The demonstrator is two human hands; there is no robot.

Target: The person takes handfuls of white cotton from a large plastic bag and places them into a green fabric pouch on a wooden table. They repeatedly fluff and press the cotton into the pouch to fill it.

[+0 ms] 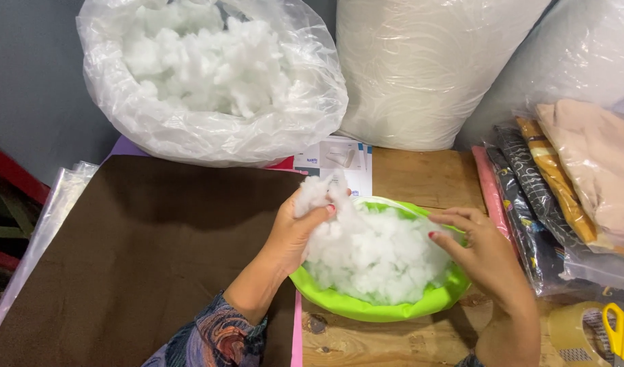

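A big clear plastic bag [210, 129] of white stuffing sits at the back of the wooden worktop [420, 177], beyond a brown cloth [135, 251]. Nearer, a lime-green cover [386, 309] lies heaped with white fibrefill [380, 255]. The left hand [295, 231] has its grip closed on a tuft; the right hand [478, 251] rests half-open, fingertips touching the fill. Yellow-handled scissors [621, 329] lie far right.

wall [33, 102]: plain grey | table [420, 177]: bare wood | light: soft, even
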